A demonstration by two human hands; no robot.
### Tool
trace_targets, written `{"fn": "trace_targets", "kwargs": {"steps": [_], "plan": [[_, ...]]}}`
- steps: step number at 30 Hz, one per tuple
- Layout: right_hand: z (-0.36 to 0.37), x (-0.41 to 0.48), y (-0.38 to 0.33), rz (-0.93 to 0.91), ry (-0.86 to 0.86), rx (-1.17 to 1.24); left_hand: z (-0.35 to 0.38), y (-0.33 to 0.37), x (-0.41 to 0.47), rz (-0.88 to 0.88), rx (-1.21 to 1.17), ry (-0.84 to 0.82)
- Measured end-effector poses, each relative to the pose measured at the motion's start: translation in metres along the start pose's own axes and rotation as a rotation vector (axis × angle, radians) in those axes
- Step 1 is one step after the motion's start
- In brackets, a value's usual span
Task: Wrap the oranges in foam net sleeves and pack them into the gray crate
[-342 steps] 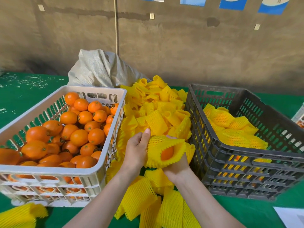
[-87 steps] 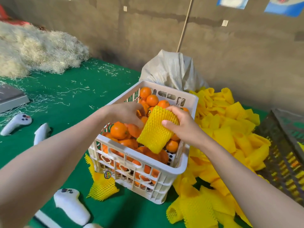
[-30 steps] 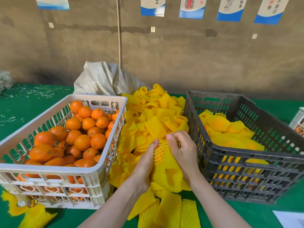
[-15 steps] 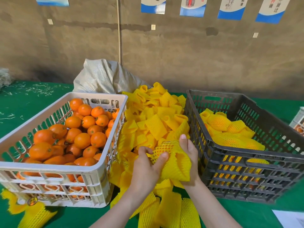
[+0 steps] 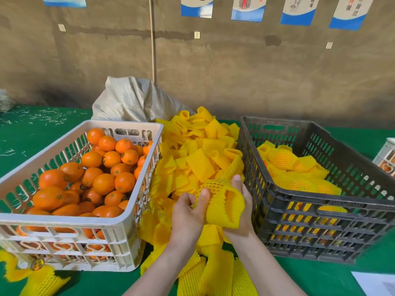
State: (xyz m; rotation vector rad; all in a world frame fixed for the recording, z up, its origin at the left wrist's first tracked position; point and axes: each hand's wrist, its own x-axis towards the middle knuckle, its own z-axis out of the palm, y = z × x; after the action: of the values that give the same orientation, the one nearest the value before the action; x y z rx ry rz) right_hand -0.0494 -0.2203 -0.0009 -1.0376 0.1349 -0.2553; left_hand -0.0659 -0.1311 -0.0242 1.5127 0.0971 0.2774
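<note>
Between the two crates I hold a yellow foam net sleeve (image 5: 224,204) with an orange inside it, hidden by the foam. My left hand (image 5: 188,216) pinches the sleeve's left edge with thumb and fingers. My right hand (image 5: 241,201) cups it from the right and underneath. A white crate (image 5: 119,223) on the left is full of bare oranges (image 5: 102,182). The gray crate (image 5: 320,212) on the right holds several wrapped oranges (image 5: 299,174).
A heap of loose yellow sleeves (image 5: 201,154) fills the gap between the crates and spills toward me. A grey woven sack (image 5: 132,99) stands behind it. The table has a green cover (image 5: 32,129). A sheet of paper (image 5: 378,283) lies at the front right.
Earlier I picked an orange from the white crate with a sleeve in my right hand. Over the last second both hands have worked the sleeve over the orange, folding its end inward.
</note>
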Motion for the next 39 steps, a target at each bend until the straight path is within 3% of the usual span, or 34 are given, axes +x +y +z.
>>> {"fn": "trace_targets", "kwargs": {"steps": [5, 8, 11, 14, 19, 22, 25, 29, 33, 39], "plan": [[-0.009, 0.015, 0.0, 0.079, 0.038, -0.005, -0.012, 0.013, 0.014, -0.002, -0.09, -0.176], [-0.009, 0.017, 0.003, 0.08, 0.045, -0.026, -0.013, 0.01, 0.021, -0.111, -0.288, -0.171], [-0.008, 0.017, 0.005, 0.076, -0.006, -0.014, -0.009, 0.001, 0.018, -0.121, -0.246, -0.152], [-0.005, 0.013, 0.003, -0.022, -0.037, -0.086, -0.011, -0.004, 0.015, -0.177, -0.273, -0.173], [-0.009, 0.01, -0.002, -0.33, -0.169, -0.35, -0.017, 0.013, 0.027, -0.518, -0.54, -0.391], [-0.01, 0.013, -0.001, -0.45, -0.208, -0.497, -0.011, 0.016, 0.029, -0.459, -0.509, -0.49], [-0.009, 0.013, 0.002, -0.567, -0.127, -0.642, -0.006, 0.018, 0.026, -0.388, -0.54, -0.41], [-0.01, 0.01, 0.003, -0.51, -0.039, -0.565, -0.008, 0.017, 0.029, -0.347, -0.452, -0.359], [-0.017, 0.014, 0.002, -0.398, -0.207, -0.49, -0.013, 0.019, 0.032, -0.377, -0.523, -0.447], [-0.02, 0.031, -0.013, -0.469, -0.414, -0.625, -0.017, 0.018, 0.033, -0.508, -0.496, -0.511]]}}
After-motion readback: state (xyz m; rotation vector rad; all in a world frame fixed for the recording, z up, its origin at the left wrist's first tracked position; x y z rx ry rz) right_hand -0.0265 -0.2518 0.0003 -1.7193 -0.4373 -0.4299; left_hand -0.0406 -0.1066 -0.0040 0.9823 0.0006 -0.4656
